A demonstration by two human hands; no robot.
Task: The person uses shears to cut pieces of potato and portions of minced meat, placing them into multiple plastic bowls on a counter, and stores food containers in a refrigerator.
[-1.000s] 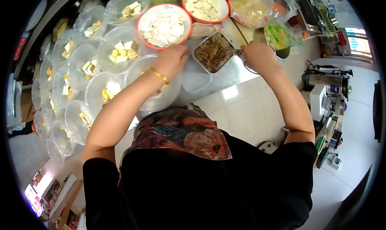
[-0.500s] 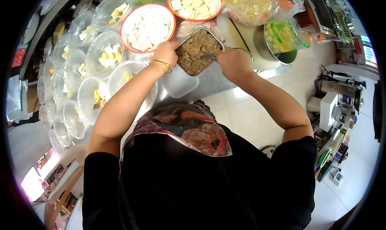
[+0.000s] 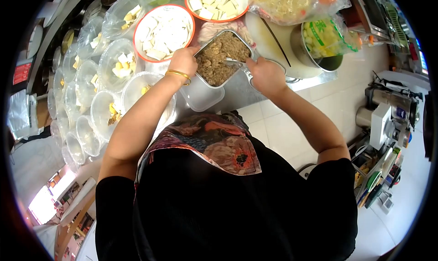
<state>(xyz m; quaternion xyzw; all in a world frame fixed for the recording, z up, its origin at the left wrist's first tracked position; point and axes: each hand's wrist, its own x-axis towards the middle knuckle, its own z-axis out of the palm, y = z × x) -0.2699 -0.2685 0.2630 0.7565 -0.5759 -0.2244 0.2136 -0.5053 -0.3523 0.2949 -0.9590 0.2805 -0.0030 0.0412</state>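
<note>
My left hand [image 3: 184, 60] grips the left edge of a square metal tin [image 3: 219, 84] filled with brown crumbly minced food [image 3: 221, 51]. Metal scissors [image 3: 243, 68] are in my right hand [image 3: 267, 76], their loop handles showing around my fingers. The scissors' blades point left and lie over the mince, near the tin's right side. Beneath the tin's lower edge sits a translucent plastic lid or tray [image 3: 204, 99]. Just left of the tin stands a red-rimmed bowl [image 3: 135, 42] of white cut pieces.
Several clear plastic bowls [image 3: 106, 107] with small food portions crowd the left side. Behind are another red-rimmed bowl [image 3: 186, 4] of pale slices and a bag of yellow food [image 3: 278, 3]. A round board [image 3: 294, 55] and a metal pot [image 3: 299, 46] holding a green-printed bag stand right.
The scissors have turned and shifted in the mince, so their metal blades and pivot show more plainly. My right hand has moved slightly right and down; my left hand still holds the tin.
</note>
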